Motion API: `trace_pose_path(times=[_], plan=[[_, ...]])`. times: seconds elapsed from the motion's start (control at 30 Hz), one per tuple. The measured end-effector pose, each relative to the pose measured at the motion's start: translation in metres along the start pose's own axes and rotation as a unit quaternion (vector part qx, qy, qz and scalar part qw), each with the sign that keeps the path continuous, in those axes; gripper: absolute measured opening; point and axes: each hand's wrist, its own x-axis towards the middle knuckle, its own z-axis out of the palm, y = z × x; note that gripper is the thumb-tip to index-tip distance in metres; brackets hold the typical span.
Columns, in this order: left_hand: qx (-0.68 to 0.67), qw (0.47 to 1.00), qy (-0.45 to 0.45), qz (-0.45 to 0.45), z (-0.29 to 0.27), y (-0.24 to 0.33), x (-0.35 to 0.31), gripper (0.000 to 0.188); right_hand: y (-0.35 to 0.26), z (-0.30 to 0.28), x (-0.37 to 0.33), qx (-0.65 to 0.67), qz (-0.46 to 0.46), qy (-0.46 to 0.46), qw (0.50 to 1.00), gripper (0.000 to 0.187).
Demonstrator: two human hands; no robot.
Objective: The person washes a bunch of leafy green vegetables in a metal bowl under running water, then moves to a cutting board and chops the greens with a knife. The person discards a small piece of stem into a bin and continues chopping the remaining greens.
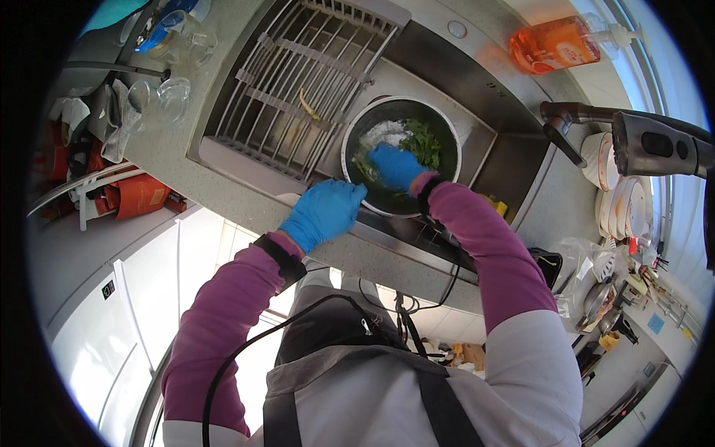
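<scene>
A round metal pot [456, 153] stands in the sink, with leafy greens [424, 143] and some whitish stuff [384, 134] inside it. Blue gloves cover both of my hands. My left hand [324, 214] is closed on the near left rim of the pot. Down inside the pot, my right hand [396, 167] is among the greens; its fingertips are hidden, so what it grasps, if anything, cannot be made out.
A metal drying rack [287, 94] spans the sink's left side, with a thin yellowish peel [308, 105] on it. An orange soap bottle [555, 46] stands behind the sink. The faucet head [655, 145] juts in at right, near stacked plates [622, 208]. Glass cups [174, 100] sit at left.
</scene>
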Motion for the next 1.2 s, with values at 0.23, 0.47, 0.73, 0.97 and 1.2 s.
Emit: trace_pose_path(times=[0.23,0.47,0.73,0.97,1.2], plan=[[0.016,1.0,0.002,0.003,0.003,0.0,0.001,0.027,0.022,-0.023,0.008,0.184,0.189,0.051,0.963,0.033],[0.009,1.0,0.015,0.007,0.002,0.0,0.0,0.026,-0.007,0.006,0.01,0.097,-0.053,0.073,0.991,0.034],[0.012,1.0,0.013,0.005,0.001,0.0,0.0,0.025,0.01,-0.003,0.018,0.029,0.062,-0.064,0.996,0.032],[0.015,1.0,-0.002,-0.008,0.001,0.001,0.0,0.025,0.019,-0.024,0.021,0.212,0.146,0.11,0.96,0.043],[0.019,1.0,0.002,-0.008,0.002,0.001,0.001,0.023,-0.011,0.017,0.018,-0.002,-0.033,0.009,0.999,0.029]])
